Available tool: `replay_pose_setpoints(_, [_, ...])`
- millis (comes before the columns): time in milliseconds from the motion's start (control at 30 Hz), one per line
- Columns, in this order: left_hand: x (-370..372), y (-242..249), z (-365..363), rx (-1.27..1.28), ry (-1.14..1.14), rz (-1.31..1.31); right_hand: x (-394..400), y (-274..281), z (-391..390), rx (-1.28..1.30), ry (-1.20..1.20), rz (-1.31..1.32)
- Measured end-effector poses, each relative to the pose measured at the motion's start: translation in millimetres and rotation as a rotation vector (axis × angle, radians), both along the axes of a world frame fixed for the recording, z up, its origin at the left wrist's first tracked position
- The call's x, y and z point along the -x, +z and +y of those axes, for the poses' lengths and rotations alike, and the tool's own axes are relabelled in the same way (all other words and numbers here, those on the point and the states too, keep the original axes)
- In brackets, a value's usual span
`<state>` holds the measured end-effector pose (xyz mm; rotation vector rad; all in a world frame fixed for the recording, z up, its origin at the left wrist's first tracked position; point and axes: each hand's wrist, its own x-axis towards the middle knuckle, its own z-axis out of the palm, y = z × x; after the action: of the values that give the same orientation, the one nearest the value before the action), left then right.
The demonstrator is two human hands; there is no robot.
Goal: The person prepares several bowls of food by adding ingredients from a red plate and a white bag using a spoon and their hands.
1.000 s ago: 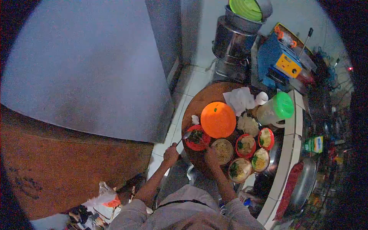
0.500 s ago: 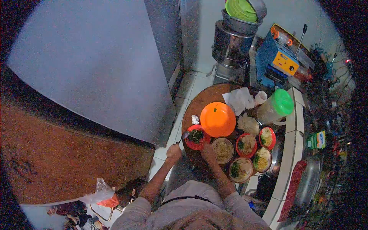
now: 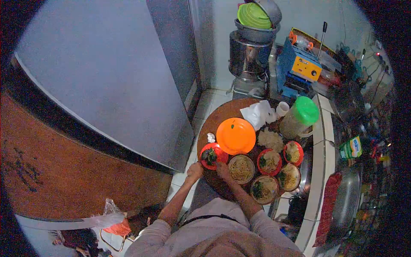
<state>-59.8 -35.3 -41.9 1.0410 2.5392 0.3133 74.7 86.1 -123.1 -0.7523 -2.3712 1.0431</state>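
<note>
My left hand (image 3: pixel 195 170) is closed around the handle of a metal spoon (image 3: pixel 202 159), which reaches into dark leafy greens (image 3: pixel 209 156). Those greens lie in a red bowl (image 3: pixel 219 148) on the round wooden table. At the bowl's lower right edge is my right hand (image 3: pixel 223 171), its fingers drawn together. Whether they grip the rim or a utensil is hidden. Just right of that hand stands a bowl of noodles (image 3: pixel 241 168). An orange plate (image 3: pixel 236 136) with a small green leaf on it sits behind the red bowl.
Several bowls of noodles and greens, among them a red-rimmed one (image 3: pixel 269 162), fill the right side of the round table (image 3: pixel 209 118). Behind them are a green-lidded pitcher (image 3: pixel 305 110), white paper (image 3: pixel 253 115) and a white cup (image 3: pixel 282 109). A tiled counter edge (image 3: pixel 319 145) borders the right.
The spoon has come down from the bowl's left rim into the greens. My right hand stays by the bowl's lower right edge. The whole view has shifted slightly.
</note>
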Motion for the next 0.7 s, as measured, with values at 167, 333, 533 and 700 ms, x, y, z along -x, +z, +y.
replay_pose_setpoints(167, [-13.0,32.5,8.4,0.054,-0.037,-0.013,-5.7,-125.1,21.9,0.186,-0.094,0.037])
replay_pose_setpoints(333, [-17.6,45.4,1.2,0.134,-0.225,0.096,-28.6,-50.5,21.9,-0.013,-0.158,-0.112])
replay_pose_setpoints(533, [-24.5,80.2,-13.9,-0.016,0.016,0.058,-31.2,27.4,12.1,0.381,-0.099,-0.069])
replay_pose_setpoints(700, [-24.0,78.7,-16.7,0.061,0.193,-0.037,-34.5,3.9,21.5,0.204,-0.08,-0.27])
